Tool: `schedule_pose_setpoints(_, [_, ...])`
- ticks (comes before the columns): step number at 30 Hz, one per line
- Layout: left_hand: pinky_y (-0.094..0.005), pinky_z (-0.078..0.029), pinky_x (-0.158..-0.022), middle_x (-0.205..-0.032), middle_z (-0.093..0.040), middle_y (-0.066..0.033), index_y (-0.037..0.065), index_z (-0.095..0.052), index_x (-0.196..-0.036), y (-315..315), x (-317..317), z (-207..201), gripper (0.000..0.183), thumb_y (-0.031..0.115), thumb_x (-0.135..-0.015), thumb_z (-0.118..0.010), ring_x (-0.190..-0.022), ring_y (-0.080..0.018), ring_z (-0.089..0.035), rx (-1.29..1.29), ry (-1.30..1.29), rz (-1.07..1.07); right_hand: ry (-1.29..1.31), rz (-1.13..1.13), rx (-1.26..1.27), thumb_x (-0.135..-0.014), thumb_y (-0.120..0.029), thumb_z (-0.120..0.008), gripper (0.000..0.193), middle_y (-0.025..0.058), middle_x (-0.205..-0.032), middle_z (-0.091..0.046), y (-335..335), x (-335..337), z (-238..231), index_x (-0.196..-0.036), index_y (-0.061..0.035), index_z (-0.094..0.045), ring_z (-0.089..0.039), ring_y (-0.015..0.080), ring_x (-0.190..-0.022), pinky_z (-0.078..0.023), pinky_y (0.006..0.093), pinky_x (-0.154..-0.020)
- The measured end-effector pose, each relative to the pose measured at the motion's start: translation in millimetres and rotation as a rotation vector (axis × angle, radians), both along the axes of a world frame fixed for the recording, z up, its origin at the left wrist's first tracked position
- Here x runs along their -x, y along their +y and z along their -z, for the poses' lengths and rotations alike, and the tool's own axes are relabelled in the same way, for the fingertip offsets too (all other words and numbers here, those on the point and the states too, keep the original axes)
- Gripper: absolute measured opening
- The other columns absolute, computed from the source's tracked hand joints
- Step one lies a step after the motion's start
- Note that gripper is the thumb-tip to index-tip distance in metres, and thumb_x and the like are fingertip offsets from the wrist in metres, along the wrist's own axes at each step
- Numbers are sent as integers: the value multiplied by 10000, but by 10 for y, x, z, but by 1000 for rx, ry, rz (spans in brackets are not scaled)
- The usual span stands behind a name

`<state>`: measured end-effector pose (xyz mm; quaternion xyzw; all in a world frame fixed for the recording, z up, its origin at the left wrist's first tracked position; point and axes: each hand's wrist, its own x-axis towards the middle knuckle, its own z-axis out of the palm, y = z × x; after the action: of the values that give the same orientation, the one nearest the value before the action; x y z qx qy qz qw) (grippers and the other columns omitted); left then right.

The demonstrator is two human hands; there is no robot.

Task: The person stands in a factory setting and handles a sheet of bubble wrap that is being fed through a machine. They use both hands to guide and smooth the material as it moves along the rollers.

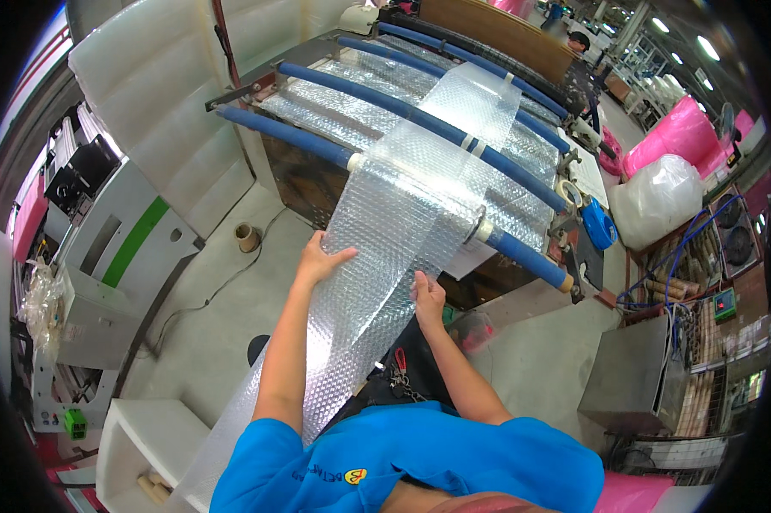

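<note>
A long strip of clear bubble wrap (pixel 394 201) runs from the machine over a blue roller (pixel 291 132) toward me, then slants down past my left side. At its left edge, my left hand (pixel 319 259) grips the film, thumb lying on top and the other fingers mostly hidden. My right hand (pixel 429 299) is closed at the right edge, thumb up and fingers curled against the film. Between the hands the sheet hangs in a slope with a bright lengthwise fold.
More blue rollers (pixel 360 94) cross the machine behind the strip. A blue tape dispenser (pixel 599 224) sits at its right side. A brown cardboard core (pixel 247 237) stands on the floor by a cable. Pink rolls (pixel 672 141) and a grey metal cabinet (pixel 629 376) are at right. Another person (pixel 578 43) is far back.
</note>
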<state>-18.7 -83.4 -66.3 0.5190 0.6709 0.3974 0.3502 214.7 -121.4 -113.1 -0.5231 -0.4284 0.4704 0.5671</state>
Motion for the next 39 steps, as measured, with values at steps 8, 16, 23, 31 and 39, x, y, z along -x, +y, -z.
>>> schedule_pose_setpoints(8, [-288, -459, -651, -773, -632, -92, 0, -596, -862, -26, 101, -36, 422, 315, -620, -738, -700, -156, -592, -67, -107, -3, -102, 28, -18, -840, -318, -528, 346, -31, -535, -438, -122, 68, -89, -607, -64, -496, -376, 43, -479, -291, 200, -439])
schedule_pose_setpoints(16, [-285, -453, -671, -821, -624, -100, -17, -564, -911, -68, 56, 43, 490, 309, -601, -758, -735, -168, -586, -7, -205, 60, -141, 63, -9, -840, -318, -524, 365, -27, -525, -433, -106, 50, -56, -584, -63, -476, -384, 50, -483, -298, 212, -445])
schedule_pose_setpoints(23, [-311, -450, -700, -841, -618, -131, -14, -562, -910, 184, -16, 238, 519, 359, -598, -744, -766, -215, -592, -74, -171, 30, -231, 139, -51, -822, -327, -544, 405, -14, -503, -431, 75, -44, 3, -552, -33, -473, -398, 66, -480, -321, 231, -453])
schedule_pose_setpoints(31, [-315, -439, -731, -895, -603, -151, -12, -552, -927, 677, -253, -447, 640, 468, -544, -732, -832, -222, -583, -20, -93, 5, 49, 113, -82, -824, -282, -556, 309, -24, -554, -456, 423, -117, -359, -613, -61, -512, -399, 58, -485, -300, 201, -447])
schedule_pose_setpoints(39, [-323, -442, -711, -891, -601, -131, -9, -529, -966, 143, 1, 42, 654, 417, -529, -766, -811, -213, -574, 55, -106, 63, -268, -9, 116, -789, -314, -584, 337, -28, -529, -458, -234, 116, 1, -640, -12, -555, -423, 62, -499, -329, 225, -456])
